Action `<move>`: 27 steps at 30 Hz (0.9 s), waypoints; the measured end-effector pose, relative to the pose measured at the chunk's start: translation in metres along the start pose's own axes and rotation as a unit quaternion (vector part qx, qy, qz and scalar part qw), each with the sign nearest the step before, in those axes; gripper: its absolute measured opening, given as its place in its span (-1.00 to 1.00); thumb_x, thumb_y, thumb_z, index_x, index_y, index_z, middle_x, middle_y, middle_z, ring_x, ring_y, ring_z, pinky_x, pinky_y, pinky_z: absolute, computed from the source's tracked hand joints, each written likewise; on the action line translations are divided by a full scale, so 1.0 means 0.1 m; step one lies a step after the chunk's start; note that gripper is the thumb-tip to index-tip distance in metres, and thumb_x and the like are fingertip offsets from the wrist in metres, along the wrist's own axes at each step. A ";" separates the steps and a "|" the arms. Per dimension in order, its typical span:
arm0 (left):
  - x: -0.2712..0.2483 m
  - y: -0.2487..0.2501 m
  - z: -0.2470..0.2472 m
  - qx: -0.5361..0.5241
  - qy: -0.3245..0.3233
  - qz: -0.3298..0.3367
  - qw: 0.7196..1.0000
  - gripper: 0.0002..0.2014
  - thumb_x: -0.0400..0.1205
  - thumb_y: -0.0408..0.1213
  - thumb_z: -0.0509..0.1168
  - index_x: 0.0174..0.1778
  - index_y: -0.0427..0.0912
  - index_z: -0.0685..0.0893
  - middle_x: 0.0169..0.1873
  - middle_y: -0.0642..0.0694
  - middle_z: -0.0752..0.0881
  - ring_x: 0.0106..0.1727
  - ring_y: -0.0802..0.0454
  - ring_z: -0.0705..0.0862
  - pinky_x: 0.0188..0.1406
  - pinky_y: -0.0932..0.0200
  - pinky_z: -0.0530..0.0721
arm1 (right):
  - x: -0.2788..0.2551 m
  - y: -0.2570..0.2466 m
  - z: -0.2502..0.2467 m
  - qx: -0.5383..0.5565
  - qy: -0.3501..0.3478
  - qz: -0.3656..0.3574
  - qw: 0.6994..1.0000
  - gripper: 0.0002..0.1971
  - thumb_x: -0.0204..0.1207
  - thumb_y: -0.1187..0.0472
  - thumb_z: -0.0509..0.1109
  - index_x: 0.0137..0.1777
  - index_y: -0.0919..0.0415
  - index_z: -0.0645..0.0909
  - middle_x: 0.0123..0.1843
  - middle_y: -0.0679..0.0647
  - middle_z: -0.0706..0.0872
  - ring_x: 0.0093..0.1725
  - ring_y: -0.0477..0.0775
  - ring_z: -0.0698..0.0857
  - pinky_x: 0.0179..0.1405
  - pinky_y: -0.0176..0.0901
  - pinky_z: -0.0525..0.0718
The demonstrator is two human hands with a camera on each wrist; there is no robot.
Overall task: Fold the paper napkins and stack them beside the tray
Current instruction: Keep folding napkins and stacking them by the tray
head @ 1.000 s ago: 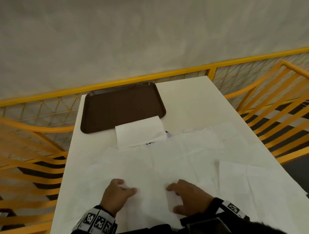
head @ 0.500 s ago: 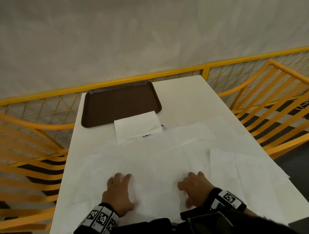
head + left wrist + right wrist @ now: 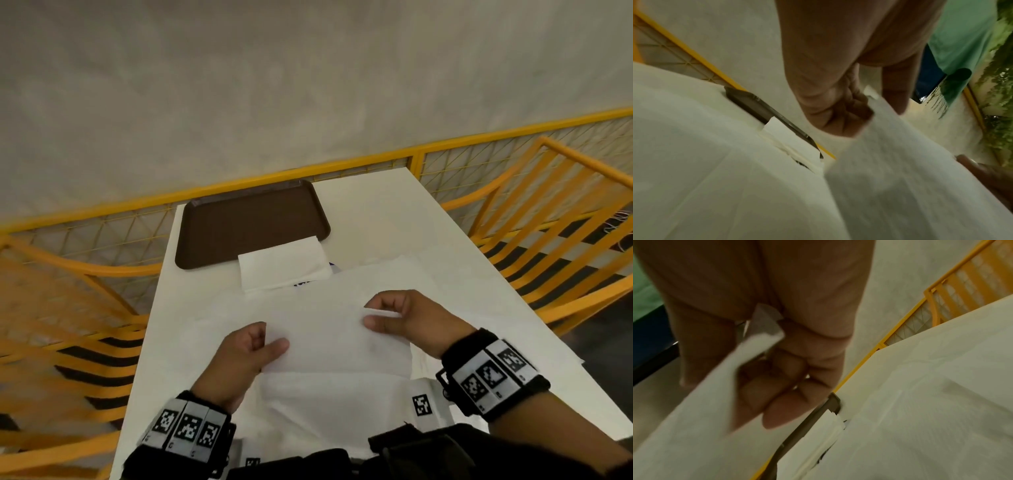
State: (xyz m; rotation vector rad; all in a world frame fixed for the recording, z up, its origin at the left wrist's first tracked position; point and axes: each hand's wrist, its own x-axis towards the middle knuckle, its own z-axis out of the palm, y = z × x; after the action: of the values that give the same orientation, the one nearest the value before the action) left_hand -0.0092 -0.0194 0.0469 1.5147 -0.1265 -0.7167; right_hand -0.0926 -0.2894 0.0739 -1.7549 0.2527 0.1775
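Observation:
A white paper napkin [image 3: 329,339] is lifted off the table by its near edge and carried forward. My left hand [image 3: 253,349] pinches its left corner between thumb and curled fingers. My right hand [image 3: 397,315] pinches the right corner the same way. Both wrist views show the napkin [image 3: 890,154] [image 3: 701,410] held at the fingers [image 3: 840,116] [image 3: 789,394]. A brown tray [image 3: 251,222] sits at the far left of the table. A stack of folded napkins [image 3: 282,262] lies against its near edge, partly overlapping the rim. More unfolded napkins [image 3: 455,291] are spread flat underneath.
The white table [image 3: 370,209] is narrow. Yellow metal railings [image 3: 548,219] run along the far edge and both sides, close to the table. A plain wall rises behind. Small printed marker tags [image 3: 421,404] lie near the table's front edge.
Both hands were pressing flat on the spread napkins near the front edge. They have since pinched a napkin's near corners, lifted them and moved forward, away from me.

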 end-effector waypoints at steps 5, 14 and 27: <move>-0.04 0.20 -0.01 -0.067 0.086 0.049 0.993 -0.71 0.48 -0.40 0.44 0.12 -0.34 0.70 0.06 -0.29 0.80 0.10 -0.26 0.76 0.16 -0.14 0.69 | -0.01 0.07 0.01 0.156 -0.027 0.041 0.987 -0.56 0.24 0.17 0.62 0.14 0.24 0.71 0.08 0.16 0.82 0.07 0.20 0.80 -0.03 -0.01 0.77; -0.09 0.31 -0.08 -0.024 -0.001 0.024 0.999 -0.29 0.14 -0.16 0.68 0.23 -0.19 0.66 0.09 -0.16 0.81 0.10 -0.14 0.79 -0.15 0.10 0.78 | -0.01 0.14 0.19 0.170 0.016 0.030 0.985 -0.72 0.64 0.20 0.34 0.33 0.15 0.58 0.20 0.17 0.78 0.19 0.27 0.75 0.23 0.34 0.66; -0.14 0.56 -0.24 0.031 0.072 0.085 0.993 -0.70 0.59 -0.70 0.19 -0.29 -0.33 0.74 -0.36 -0.11 0.80 -0.42 0.05 0.71 -0.57 0.35 0.59 | -0.02 -0.14 0.02 0.187 0.049 -0.071 0.978 -0.57 0.58 0.59 0.22 -0.24 0.11 0.79 -0.17 0.12 0.82 -0.18 0.13 0.76 -0.24 -0.12 0.72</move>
State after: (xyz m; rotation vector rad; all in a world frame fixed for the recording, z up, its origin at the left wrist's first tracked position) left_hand 0.0113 0.0024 0.1023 1.5888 -0.1670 -0.4705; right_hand -0.0905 -0.2845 0.0873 -1.4013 0.2150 -0.0598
